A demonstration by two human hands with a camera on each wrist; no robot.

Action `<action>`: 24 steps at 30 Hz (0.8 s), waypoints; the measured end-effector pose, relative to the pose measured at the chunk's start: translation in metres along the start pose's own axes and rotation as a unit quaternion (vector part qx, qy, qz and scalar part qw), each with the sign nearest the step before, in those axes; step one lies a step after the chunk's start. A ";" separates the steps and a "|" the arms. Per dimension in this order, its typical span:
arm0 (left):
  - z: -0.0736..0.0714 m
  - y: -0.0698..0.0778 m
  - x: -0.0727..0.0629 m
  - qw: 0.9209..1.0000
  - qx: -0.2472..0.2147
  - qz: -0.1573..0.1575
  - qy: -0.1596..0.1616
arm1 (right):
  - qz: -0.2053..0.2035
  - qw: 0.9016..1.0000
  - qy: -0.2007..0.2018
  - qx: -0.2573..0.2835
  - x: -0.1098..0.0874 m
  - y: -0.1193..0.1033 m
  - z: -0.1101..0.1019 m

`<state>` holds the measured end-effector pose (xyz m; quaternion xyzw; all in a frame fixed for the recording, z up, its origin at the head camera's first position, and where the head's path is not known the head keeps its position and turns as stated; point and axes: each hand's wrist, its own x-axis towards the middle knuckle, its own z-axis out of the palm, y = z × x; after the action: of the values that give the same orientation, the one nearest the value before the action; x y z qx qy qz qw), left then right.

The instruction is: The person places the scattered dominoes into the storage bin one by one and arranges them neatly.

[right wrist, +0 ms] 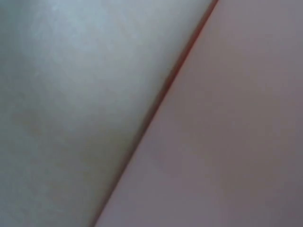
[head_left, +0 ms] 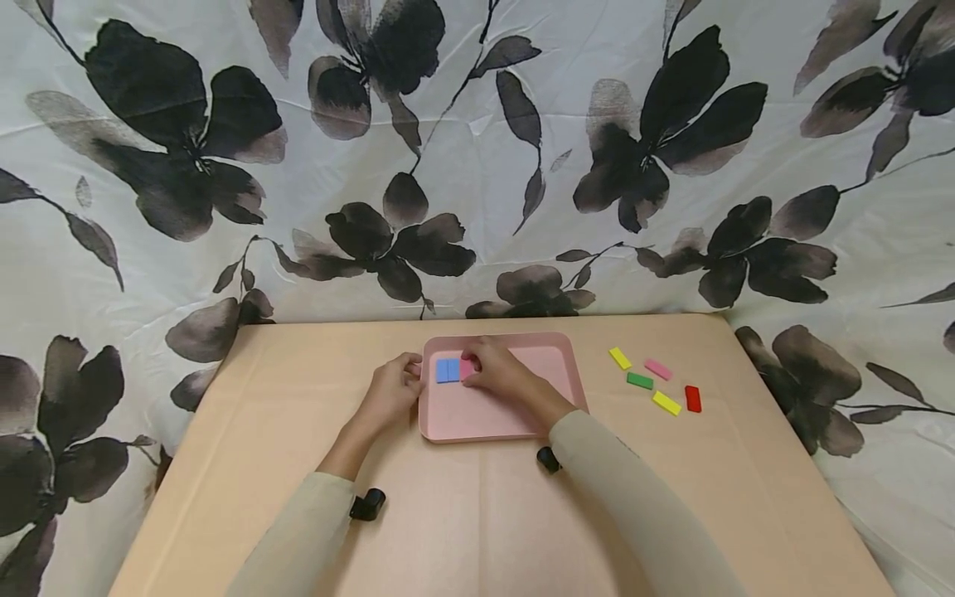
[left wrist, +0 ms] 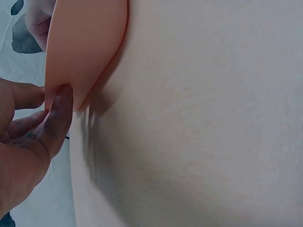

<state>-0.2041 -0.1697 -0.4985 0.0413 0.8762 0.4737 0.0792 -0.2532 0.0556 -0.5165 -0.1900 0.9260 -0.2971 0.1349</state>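
Observation:
A pink tray point(head_left: 477, 421) lies on the table. Its left edge is pinched between the thumb and fingers of my left hand point(head_left: 391, 388); the left wrist view shows this hand point(left wrist: 29, 149) with the thumb on the tray wall point(left wrist: 90, 42). Two blue blocks point(head_left: 448, 371) sit side by side in the tray's upper left. Just right of them, my right hand point(head_left: 503, 373) holds a pink block point(head_left: 467, 369), partly covered by the fingers. Only the tray edge point(right wrist: 227, 123) and the tabletop appear in the right wrist view.
To the right of the tray, several loose blocks lie on the table point(head_left: 477, 531): a yellow block point(head_left: 620, 358), a pink block point(head_left: 658, 369), a green block point(head_left: 639, 381), another yellow block point(head_left: 666, 403) and a red block point(head_left: 693, 399). A floral cloth point(head_left: 522, 249) hangs behind.

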 end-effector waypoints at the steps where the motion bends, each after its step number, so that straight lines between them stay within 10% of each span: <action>1: 0.000 0.000 0.000 1.000 0.000 0.001 0.000 | -0.001 1.000 0.001 -0.002 0.000 0.000 0.000; 24: 0.000 0.001 0.000 1.000 0.000 0.004 0.000 | -0.011 1.000 0.002 -0.002 -0.001 -0.001 0.001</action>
<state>-0.2037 -0.1695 -0.4977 0.0452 0.8761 0.4738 0.0775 -0.2512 0.0548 -0.5164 -0.1996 0.9246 -0.2974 0.1298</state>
